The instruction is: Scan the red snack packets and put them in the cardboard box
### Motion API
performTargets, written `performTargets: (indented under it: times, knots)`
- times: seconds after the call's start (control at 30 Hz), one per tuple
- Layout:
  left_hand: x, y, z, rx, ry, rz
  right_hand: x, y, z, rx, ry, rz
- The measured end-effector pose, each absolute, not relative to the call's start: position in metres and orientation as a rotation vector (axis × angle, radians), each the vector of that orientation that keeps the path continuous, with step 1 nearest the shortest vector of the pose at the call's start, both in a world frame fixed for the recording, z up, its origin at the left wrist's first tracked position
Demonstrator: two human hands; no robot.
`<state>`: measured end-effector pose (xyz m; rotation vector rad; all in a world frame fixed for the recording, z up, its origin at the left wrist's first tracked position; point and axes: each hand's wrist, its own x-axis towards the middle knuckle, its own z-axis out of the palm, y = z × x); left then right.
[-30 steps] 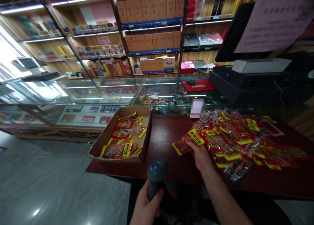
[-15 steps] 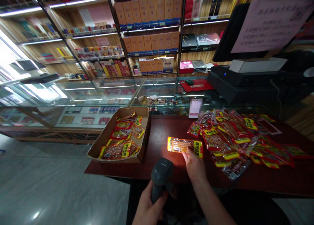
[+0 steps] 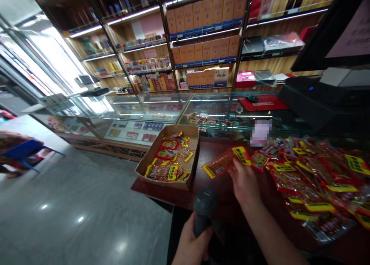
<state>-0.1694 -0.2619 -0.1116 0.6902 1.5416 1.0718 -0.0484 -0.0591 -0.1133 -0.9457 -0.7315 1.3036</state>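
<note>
My left hand (image 3: 193,238) is wrapped round the handle of a dark grey barcode scanner (image 3: 206,201), held upright at the table's near edge. Between the thumb and fingers of my right hand (image 3: 245,182) is a snack packet (image 3: 221,163) with red and yellow edges and brown strips inside. The packet is tilted, its right end higher, above the dark red tabletop (image 3: 209,149). On the left stands an open cardboard box (image 3: 193,157) with several similar packets (image 3: 164,171) in it. A heap of snack packets (image 3: 300,178) spreads to the right of my right hand.
Behind the table runs a glass display counter (image 3: 144,103). A red mat (image 3: 268,103) with a mouse (image 3: 252,98) lies on it. At the right are a monitor (image 3: 315,37) and dark equipment (image 3: 312,107). Stocked shelves (image 3: 206,33) line the wall; a blue stool (image 3: 24,153) is far left.
The packet in my right hand has tilted, its right end rising, and the bright light on it is gone. My view has swung left, so the box and heap appear farther right.
</note>
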Motion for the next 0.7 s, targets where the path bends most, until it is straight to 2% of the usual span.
performTargets:
  times: [0.13,0.27,0.43,0.6,0.7]
  knots:
    - [-0.181,-0.27,-0.114,0.655,1.561,1.096,-0.123,-0.039,-0.073,-0.883,-1.01,1.343]
    - [-0.189,-0.276,-0.116,0.636,1.598,1.133,-0.196,-0.032,-0.057,-1.074,-1.487,1.44]
    - [-0.193,-0.278,-0.124,0.602,1.658,1.186,-0.212,-0.05,-0.052,-1.132,-1.923,1.351]
    - [-0.194,-0.272,-0.129,0.619,1.67,1.207,-0.12,-0.044,-0.062,-1.063,-2.093,0.842]
    - [-0.188,-0.265,-0.124,0.651,1.631,1.179,-0.044,-0.024,-0.087,-1.449,-2.064,0.426]
